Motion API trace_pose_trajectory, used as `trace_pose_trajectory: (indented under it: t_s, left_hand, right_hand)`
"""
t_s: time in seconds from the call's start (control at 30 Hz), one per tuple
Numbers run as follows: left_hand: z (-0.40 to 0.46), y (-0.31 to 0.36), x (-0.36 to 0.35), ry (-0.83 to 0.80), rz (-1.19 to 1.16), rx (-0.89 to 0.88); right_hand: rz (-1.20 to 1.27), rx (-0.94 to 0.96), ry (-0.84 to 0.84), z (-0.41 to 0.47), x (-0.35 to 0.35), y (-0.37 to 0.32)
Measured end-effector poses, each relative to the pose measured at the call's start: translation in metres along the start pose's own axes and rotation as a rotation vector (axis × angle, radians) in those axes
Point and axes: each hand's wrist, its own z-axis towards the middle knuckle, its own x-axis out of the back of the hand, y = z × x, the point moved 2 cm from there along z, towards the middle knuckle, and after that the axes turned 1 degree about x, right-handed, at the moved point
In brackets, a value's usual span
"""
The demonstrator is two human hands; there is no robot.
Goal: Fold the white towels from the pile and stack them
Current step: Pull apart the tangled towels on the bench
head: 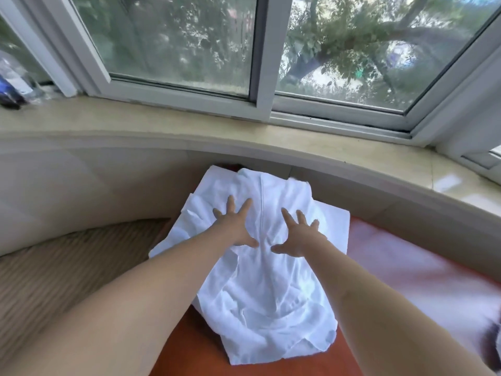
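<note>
Head view, looking down over two bare forearms at a white towel [260, 291] spread on an orange-brown table [189, 346]. The left hand [235, 225] lies flat on the cloth with its fingers spread wide and straight; the right hand [299, 234] does the same just beside it, at about 3 o'clock from the left. Neither pinches or curls round the fabric; both palms press down. A raised seam or fold runs between the thumbs toward 12 o'clock.

The towel is crumpled at its near end, toward 6 o'clock, where its edge curls and wrinkles. Under it, toward 12 and 2 o'clock, more white cloth [334, 223] pokes out with square edges; how many pieces lie there cannot be told, as the top towel hides most of it.

At 3 o'clock the table is washed out by glare. At 9 o'clock sits a ribbed beige cushion [59, 270], cut off by the frame. Beyond is a curved stone windowsill [162, 126] under a window [260, 50]; a blurred bottle-like thing [13, 80] stands at 10 o'clock.
</note>
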Motion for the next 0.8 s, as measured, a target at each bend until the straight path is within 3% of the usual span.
trace_pose_trajectory:
  t_s: [0.23,0.43,0.8]
  left_hand:
    - [0.068,-0.001,-0.018,0.032,-0.332,0.211]
    - [0.106,0.002,-0.032,0.035,-0.428,0.267]
    - [0.082,0.007,-0.041,0.335,-0.509,0.188]
  right_hand:
    - [0.136,-0.079,-0.049,0.065,-0.017,0.0]
    - [0.098,-0.071,-0.092,0.107,-0.022,0.007]
    - [0.392,-0.02,0.321,0.081,-0.035,-0.01]
